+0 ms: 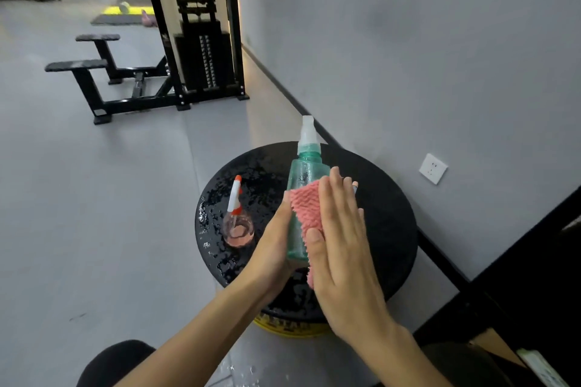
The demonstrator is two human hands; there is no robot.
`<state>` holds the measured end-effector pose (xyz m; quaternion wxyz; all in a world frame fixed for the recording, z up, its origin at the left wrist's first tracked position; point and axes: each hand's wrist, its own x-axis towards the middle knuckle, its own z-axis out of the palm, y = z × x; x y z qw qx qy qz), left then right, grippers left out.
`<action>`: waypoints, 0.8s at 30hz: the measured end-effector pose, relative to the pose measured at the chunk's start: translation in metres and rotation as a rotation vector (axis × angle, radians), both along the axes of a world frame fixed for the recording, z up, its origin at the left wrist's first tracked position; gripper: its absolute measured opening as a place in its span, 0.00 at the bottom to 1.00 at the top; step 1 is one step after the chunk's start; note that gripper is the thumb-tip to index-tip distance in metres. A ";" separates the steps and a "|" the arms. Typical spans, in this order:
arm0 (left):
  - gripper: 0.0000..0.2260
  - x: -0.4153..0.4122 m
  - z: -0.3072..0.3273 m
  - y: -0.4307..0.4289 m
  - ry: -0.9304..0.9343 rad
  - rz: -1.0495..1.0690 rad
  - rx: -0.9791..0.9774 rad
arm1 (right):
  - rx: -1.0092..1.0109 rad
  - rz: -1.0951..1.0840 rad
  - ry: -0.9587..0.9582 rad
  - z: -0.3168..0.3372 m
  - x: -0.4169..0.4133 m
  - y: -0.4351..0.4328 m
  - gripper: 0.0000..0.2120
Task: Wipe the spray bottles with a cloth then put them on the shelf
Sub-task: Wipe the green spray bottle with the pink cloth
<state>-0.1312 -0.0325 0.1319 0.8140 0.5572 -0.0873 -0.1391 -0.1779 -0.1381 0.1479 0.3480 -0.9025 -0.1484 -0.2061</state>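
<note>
Left hand (273, 239) grips translucent teal spray bottle (303, 179); right hand (341, 245), flat, presses pink cloth (306, 207) on it.

Two spray bottles are showing: one green bottle (303, 185), being held up, and one pink bottle (238, 229), standing on the bench (386, 214). One pink cloth (306, 214) is lying against the green one. Two hands are working here, one left hand (273, 248) and one right hand (342, 245). One round black bench is carrying the pink bottle and sitting on one yellow base (283, 329). One white wall socket (433, 168) is showing. Farther off, one weight machine (204, 56) is standing, with two black padded rests sticking out beside it, a nearer rest (77, 65) and a farther rest (97, 37).
</note>
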 end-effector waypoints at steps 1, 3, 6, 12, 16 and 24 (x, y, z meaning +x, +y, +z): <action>0.26 -0.005 0.002 -0.003 -0.004 0.002 -0.006 | -0.030 -0.033 -0.006 0.003 -0.001 0.001 0.27; 0.23 -0.014 0.007 -0.008 -0.008 0.000 -0.028 | -0.045 -0.079 -0.007 0.015 0.003 0.000 0.27; 0.19 -0.024 0.014 -0.014 -0.016 -0.035 -0.046 | 0.059 -0.056 -0.012 0.032 0.008 -0.001 0.26; 0.21 -0.031 0.023 -0.012 -0.019 -0.042 -0.096 | -0.040 -0.009 -0.101 0.026 -0.016 0.001 0.24; 0.22 -0.032 0.022 -0.007 0.025 -0.019 -0.094 | -0.110 -0.011 -0.050 0.020 -0.033 0.003 0.27; 0.22 -0.037 0.027 -0.012 -0.011 -0.030 -0.077 | -0.087 -0.036 0.019 0.051 0.000 -0.003 0.28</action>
